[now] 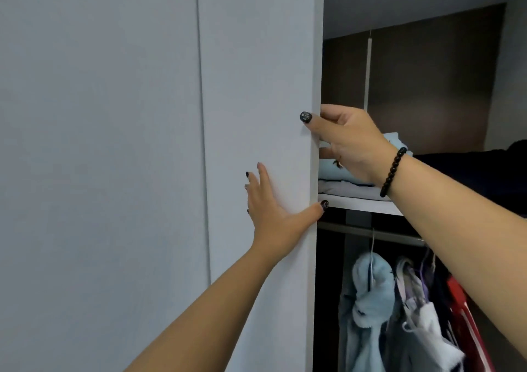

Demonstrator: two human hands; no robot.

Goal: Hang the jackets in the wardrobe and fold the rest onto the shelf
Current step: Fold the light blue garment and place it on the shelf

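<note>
Both hands are on the sliding wardrobe door (256,86): the left hand (273,209) lies flat with fingers spread, and the right hand (350,143) pinches the door's edge. Folded clothes (336,169) sit on the shelf (362,203), jackets (368,300) hang below. Best to slide evenly, keeping fingertips outside the gap.

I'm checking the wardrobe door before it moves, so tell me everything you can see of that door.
The door is a plain, matte, pale grey flat panel with no handle in view. It stands upright left of the open compartment. Its right edge is gripped by the right hand, thumb on the front and fingers behind. The left hand lies flat on its face, thumb at the edge. A thin vertical seam runs further left.
</note>
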